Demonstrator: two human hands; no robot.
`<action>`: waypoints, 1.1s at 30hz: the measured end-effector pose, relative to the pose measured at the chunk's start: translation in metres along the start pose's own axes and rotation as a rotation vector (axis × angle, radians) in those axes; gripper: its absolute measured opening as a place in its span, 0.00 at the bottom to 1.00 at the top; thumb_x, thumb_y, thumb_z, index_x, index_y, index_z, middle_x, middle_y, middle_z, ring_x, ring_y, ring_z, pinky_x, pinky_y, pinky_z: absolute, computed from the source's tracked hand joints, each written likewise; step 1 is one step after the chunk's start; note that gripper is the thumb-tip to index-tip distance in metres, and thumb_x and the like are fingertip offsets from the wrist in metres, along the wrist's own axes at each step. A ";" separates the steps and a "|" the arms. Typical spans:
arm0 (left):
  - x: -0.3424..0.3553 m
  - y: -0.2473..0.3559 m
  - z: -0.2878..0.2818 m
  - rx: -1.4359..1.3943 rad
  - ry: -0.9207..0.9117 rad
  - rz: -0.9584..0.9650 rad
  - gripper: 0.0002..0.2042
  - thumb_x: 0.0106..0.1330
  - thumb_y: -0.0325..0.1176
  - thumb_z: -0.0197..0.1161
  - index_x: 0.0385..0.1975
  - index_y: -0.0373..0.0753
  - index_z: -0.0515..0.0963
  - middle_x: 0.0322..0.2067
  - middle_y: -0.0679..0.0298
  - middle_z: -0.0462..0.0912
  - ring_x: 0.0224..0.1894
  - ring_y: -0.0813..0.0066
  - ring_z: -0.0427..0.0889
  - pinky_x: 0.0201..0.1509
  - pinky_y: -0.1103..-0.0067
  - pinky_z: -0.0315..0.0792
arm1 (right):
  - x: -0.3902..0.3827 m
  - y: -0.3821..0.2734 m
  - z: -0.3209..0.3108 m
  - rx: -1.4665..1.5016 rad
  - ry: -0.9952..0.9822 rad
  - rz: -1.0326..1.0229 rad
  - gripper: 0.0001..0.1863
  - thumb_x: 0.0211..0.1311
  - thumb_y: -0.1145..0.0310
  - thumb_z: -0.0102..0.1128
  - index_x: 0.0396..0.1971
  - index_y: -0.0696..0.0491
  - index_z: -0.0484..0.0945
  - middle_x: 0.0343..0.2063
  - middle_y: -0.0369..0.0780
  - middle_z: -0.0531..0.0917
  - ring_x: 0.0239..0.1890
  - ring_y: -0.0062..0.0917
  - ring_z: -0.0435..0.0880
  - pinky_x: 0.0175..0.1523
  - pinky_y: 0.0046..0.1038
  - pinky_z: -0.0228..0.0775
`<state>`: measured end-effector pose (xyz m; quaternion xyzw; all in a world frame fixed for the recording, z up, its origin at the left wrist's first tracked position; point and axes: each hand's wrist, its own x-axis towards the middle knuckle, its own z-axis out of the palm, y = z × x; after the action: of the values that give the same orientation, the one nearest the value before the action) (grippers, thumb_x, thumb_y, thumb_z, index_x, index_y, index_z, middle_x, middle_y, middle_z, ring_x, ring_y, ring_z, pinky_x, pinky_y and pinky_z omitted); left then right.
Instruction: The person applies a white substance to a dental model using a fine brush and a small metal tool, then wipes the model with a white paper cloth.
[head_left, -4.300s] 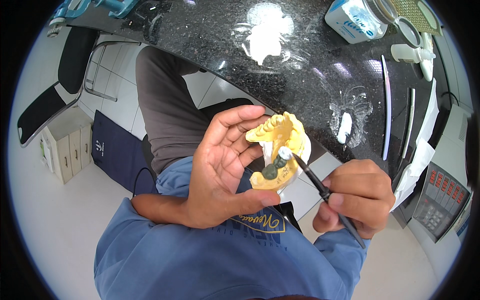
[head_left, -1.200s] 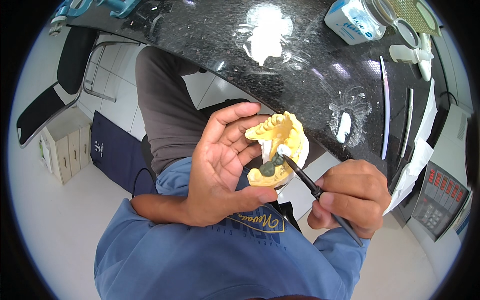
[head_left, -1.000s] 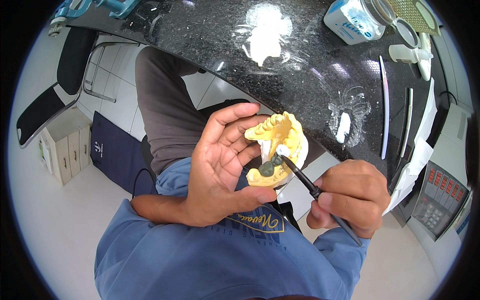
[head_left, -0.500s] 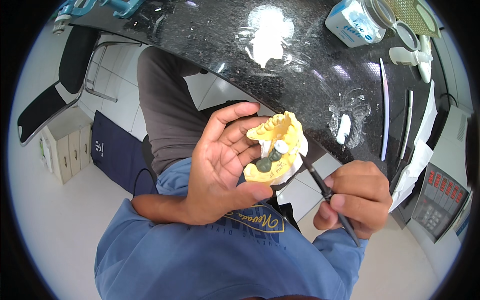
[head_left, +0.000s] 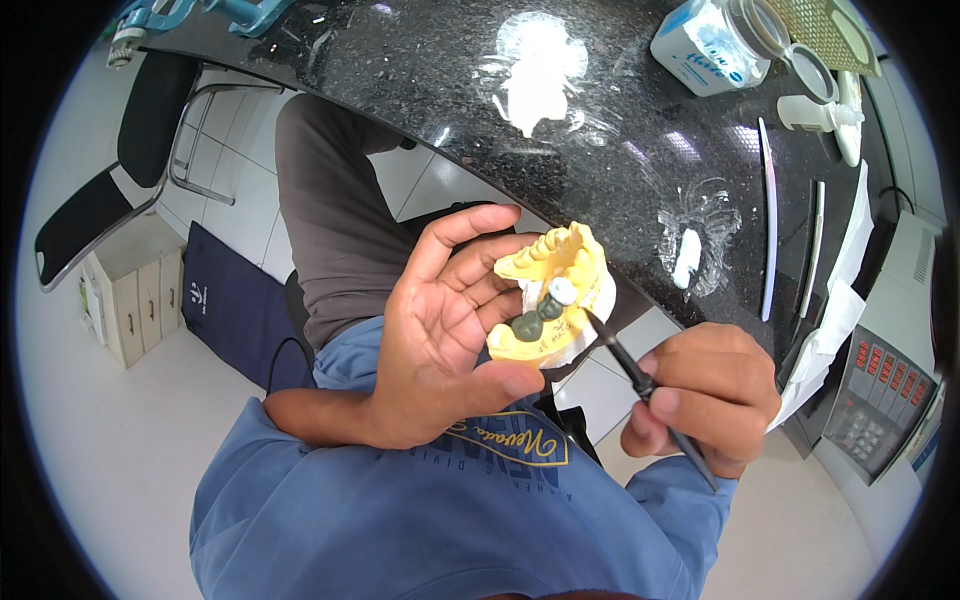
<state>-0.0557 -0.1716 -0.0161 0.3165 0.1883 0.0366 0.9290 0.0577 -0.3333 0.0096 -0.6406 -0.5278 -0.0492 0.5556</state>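
Observation:
My left hand (head_left: pixel 440 330) cups a yellow plaster model of a row of teeth (head_left: pixel 545 290), palm up, fingers wrapped behind it and thumb under its front edge. Two grey crowns and one white crown (head_left: pixel 543 308) sit in a gap of the model. To the right, my right hand (head_left: pixel 705 395) pinches a thin black hand tool (head_left: pixel 635 375) like a pen. The tool's tip lies just at the model's right edge, beside the crowns.
A black speckled counter (head_left: pixel 420 70) curves across the top, smeared with white paste (head_left: pixel 535 75). On it stand a white jar (head_left: pixel 705 45), a small white lump (head_left: pixel 687 255) and long flat spatulas (head_left: pixel 767 220). A grey keypad device (head_left: pixel 880 395) is at right; a chair (head_left: pixel 120 170) and blue bag (head_left: pixel 235 300) at left.
My right hand has drawn the tool tip back from the crowns to the model's right edge. The left hand has tilted the model slightly and kept hold of it.

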 end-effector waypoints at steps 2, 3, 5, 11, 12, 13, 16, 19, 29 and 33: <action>0.000 0.000 0.000 0.005 -0.006 0.002 0.45 0.46 0.25 0.76 0.61 0.34 0.50 0.56 0.51 0.66 0.58 0.66 0.70 0.63 0.72 0.66 | -0.002 0.000 0.000 0.006 0.079 0.010 0.10 0.48 0.71 0.69 0.27 0.58 0.77 0.22 0.42 0.80 0.19 0.25 0.79 0.18 0.20 0.73; 0.000 0.000 0.000 0.008 -0.007 0.006 0.45 0.45 0.26 0.76 0.61 0.34 0.50 0.56 0.51 0.66 0.58 0.67 0.70 0.63 0.73 0.66 | -0.002 0.000 0.000 0.006 0.079 0.010 0.10 0.48 0.71 0.69 0.27 0.58 0.77 0.22 0.42 0.80 0.19 0.25 0.79 0.18 0.20 0.73; 0.000 0.000 0.001 0.010 -0.012 0.006 0.45 0.45 0.26 0.76 0.61 0.34 0.50 0.56 0.51 0.67 0.58 0.67 0.70 0.62 0.73 0.66 | 0.001 -0.001 0.000 0.007 0.036 0.001 0.10 0.49 0.72 0.69 0.27 0.58 0.77 0.21 0.42 0.80 0.19 0.25 0.79 0.19 0.20 0.74; 0.001 -0.007 -0.007 0.192 -0.015 0.164 0.46 0.43 0.27 0.78 0.60 0.33 0.52 0.55 0.50 0.67 0.59 0.65 0.69 0.63 0.72 0.65 | 0.001 -0.002 -0.004 0.021 0.128 0.049 0.13 0.45 0.75 0.71 0.30 0.57 0.76 0.22 0.42 0.78 0.20 0.25 0.79 0.18 0.19 0.71; 0.003 -0.007 -0.011 0.323 -0.067 0.315 0.47 0.42 0.27 0.79 0.61 0.32 0.52 0.55 0.49 0.67 0.59 0.64 0.69 0.63 0.72 0.65 | 0.001 -0.005 -0.008 0.036 0.111 0.095 0.13 0.44 0.77 0.70 0.30 0.58 0.75 0.21 0.42 0.77 0.19 0.26 0.78 0.17 0.19 0.69; 0.005 -0.006 -0.014 0.456 -0.119 0.467 0.47 0.42 0.27 0.79 0.61 0.32 0.51 0.55 0.47 0.67 0.59 0.63 0.69 0.63 0.71 0.65 | 0.000 -0.003 -0.009 0.036 0.110 0.096 0.13 0.44 0.77 0.70 0.30 0.58 0.75 0.21 0.42 0.77 0.19 0.26 0.78 0.17 0.19 0.69; 0.012 0.002 -0.023 0.600 -0.218 0.662 0.50 0.40 0.30 0.80 0.62 0.31 0.50 0.57 0.42 0.64 0.61 0.59 0.67 0.64 0.69 0.64 | -0.003 0.003 -0.008 0.054 0.138 -0.008 0.13 0.43 0.79 0.69 0.29 0.58 0.75 0.20 0.42 0.76 0.18 0.26 0.77 0.17 0.19 0.68; 0.018 0.008 -0.025 0.722 -0.262 0.770 0.52 0.40 0.31 0.81 0.62 0.32 0.48 0.60 0.39 0.60 0.63 0.57 0.64 0.65 0.67 0.63 | -0.005 0.002 -0.005 0.033 0.165 -0.014 0.14 0.41 0.79 0.69 0.29 0.58 0.75 0.20 0.42 0.77 0.18 0.26 0.77 0.17 0.19 0.69; 0.023 0.008 -0.021 0.787 -0.167 0.767 0.49 0.41 0.29 0.79 0.62 0.29 0.51 0.60 0.36 0.59 0.64 0.55 0.63 0.65 0.68 0.63 | -0.001 -0.002 -0.005 -0.027 0.029 0.066 0.12 0.43 0.77 0.71 0.28 0.58 0.76 0.20 0.41 0.79 0.19 0.26 0.80 0.19 0.21 0.75; 0.023 0.008 -0.021 0.785 -0.179 0.770 0.49 0.42 0.28 0.79 0.62 0.29 0.50 0.60 0.36 0.58 0.64 0.54 0.62 0.65 0.68 0.63 | 0.000 -0.001 -0.004 -0.022 0.015 0.057 0.12 0.44 0.76 0.71 0.28 0.58 0.77 0.20 0.41 0.79 0.19 0.26 0.80 0.19 0.21 0.74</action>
<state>-0.0416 -0.1484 -0.0344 0.6868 -0.0211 0.2737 0.6731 0.0593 -0.3367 0.0118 -0.6611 -0.5044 -0.0439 0.5536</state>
